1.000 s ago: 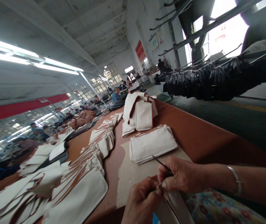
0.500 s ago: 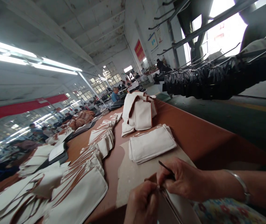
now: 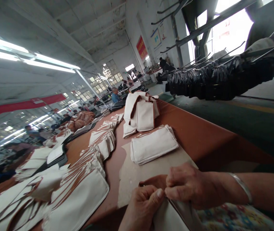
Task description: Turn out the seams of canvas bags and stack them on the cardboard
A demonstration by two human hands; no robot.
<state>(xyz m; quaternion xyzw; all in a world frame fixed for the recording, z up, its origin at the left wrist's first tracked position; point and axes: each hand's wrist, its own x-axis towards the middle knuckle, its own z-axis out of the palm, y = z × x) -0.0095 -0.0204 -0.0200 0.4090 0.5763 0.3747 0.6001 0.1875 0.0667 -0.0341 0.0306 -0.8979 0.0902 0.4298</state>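
Observation:
Low in the view, my left hand [image 3: 144, 205] grips the edge of a cream pouch [image 3: 168, 218] with a brown flap [image 3: 154, 182], thumb on top. Pressed close beside it, my right hand [image 3: 191, 185] is closed, its fingertips pinching the same edge. Whether anything else is inside that fist is hidden. The pouch's lower part runs out of view. Just beyond my hands, a small pile of cream pouches [image 3: 154, 144] with brown edges lies on a beige sheet [image 3: 130, 175].
A brown-topped table [image 3: 187, 122] stretches ahead. Further along it stands a heap of cream pieces [image 3: 145, 115]. Overlapping cream pieces [image 3: 79, 202] line the left. Black items hang from a rack [image 3: 206, 83] at right. A person in blue [image 3: 115, 95] sits farther off.
The thin dark tool that stuck out of my right hand no longer shows. Both hands stay at the pouch edge, and more of the brown flap is visible. The view has shifted slightly.

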